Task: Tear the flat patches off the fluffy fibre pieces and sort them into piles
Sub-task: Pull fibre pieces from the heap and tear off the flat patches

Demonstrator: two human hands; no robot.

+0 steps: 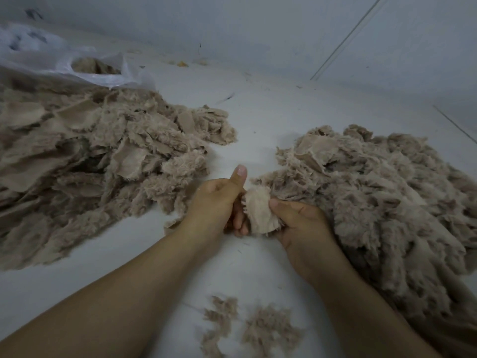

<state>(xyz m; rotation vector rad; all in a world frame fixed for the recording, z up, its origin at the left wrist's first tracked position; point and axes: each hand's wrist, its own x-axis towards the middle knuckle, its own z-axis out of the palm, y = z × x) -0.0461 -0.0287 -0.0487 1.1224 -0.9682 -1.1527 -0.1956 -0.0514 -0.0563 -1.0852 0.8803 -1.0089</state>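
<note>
Held between both hands at centre, over white floor [258,120]: small beige fibre piece [259,210], flat backing up. Left hand [219,202] clenched on its left edge, thumb raised; right hand [296,218] pinching right edge. Prob. light, soft, limp; best gripped at patch edge. Big heaps w/ similar pieces either side.

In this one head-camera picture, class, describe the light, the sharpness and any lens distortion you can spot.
Head view: the light is dim and flat with a cool grey cast, no glare and only soft shadows; the left hand, right hand and the fibre piece they grip are fairly sharp, while the left pile blurs toward the frame edge; the wide lens stretches the forearms and tilts the wall lines.
</note>
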